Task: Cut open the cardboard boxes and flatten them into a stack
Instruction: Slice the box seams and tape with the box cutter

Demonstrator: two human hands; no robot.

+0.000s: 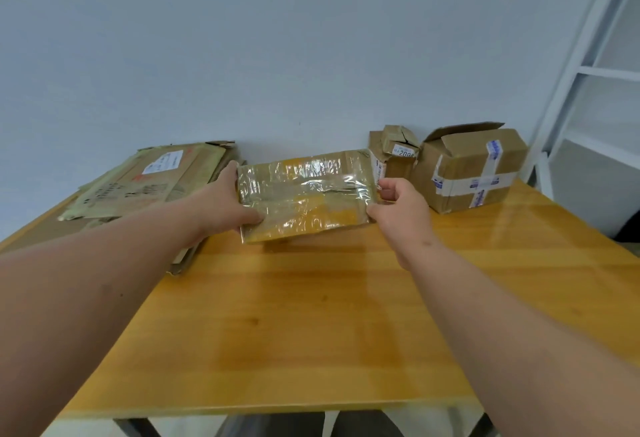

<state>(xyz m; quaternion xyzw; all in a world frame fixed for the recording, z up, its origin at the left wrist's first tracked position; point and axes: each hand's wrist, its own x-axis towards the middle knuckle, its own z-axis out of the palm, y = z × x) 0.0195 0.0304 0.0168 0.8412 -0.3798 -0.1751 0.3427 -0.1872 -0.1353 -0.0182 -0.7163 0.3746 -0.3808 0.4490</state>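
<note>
A cardboard box (pixel 304 194) wrapped in shiny clear tape is held just above the wooden table (pixel 311 315), near its far edge. My left hand (pixel 225 202) grips the box's left end, thumb on top at the near corner. At the right end, my right hand (pixel 398 206) holds it with fingers curled round the edge. A stack of flattened cardboard (pixel 138 183) lies on the table's far left. On the far right stands a brown box (pixel 474 173) with white and blue tape and one flap raised. Between it and the held box stand two small boxes (pixel 394 149), one atop the other.
A pale wall rises right behind the table. A white shelf frame (pixel 595 90) stands at the right. Dark table legs show under the near edge.
</note>
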